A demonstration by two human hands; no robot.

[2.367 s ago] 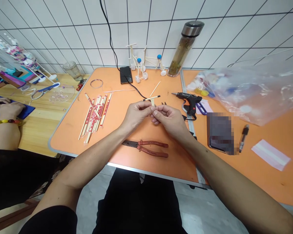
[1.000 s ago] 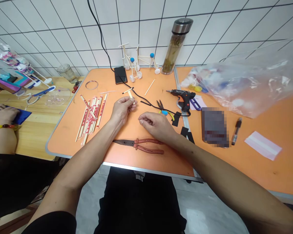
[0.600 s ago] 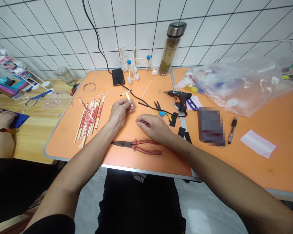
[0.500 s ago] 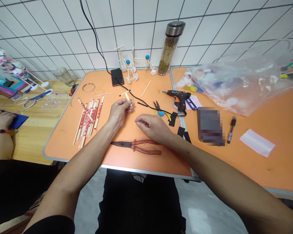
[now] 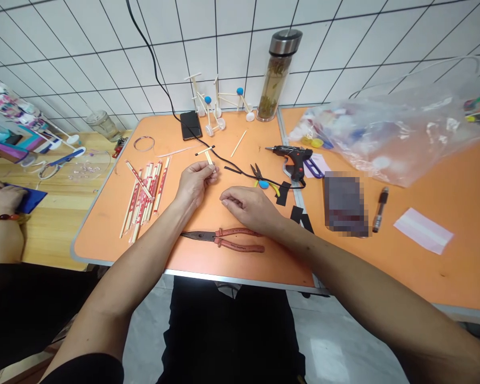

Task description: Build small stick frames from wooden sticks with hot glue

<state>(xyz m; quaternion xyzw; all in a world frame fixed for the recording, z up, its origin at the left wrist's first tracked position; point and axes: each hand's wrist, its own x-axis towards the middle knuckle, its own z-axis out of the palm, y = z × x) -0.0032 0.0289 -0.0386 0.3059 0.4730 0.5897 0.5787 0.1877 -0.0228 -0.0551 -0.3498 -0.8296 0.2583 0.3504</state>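
My left hand (image 5: 195, 184) pinches a small T-shaped piece of wooden sticks (image 5: 208, 154) between fingertips and thumb, with its crossbar pointing up and away from me. My right hand (image 5: 248, 207) rests on the orange table (image 5: 272, 266) a little to the right, loosely curled and holding nothing. Just below it lie red-handled pliers (image 5: 222, 240). A black cable (image 5: 240, 173) runs close beyond my left fingertips. The nearest thing to the left of my left hand is a pile of paper-wrapped wooden chopsticks (image 5: 144, 197).
Small yellow-and-blue-handled snips (image 5: 262, 181) and a black hot glue gun (image 5: 292, 157) lie to the right. Small stick-and-cap models (image 5: 210, 104) stand at the back, near a phone (image 5: 191, 125) and a tea flask (image 5: 274, 74). A co-worker's hand (image 5: 4, 200) rests on a blue pad at left.
My hands have come apart since the earliest frame. The right hand has let go and moved down and right, while the left keeps the wooden piece. The view has drifted slightly.
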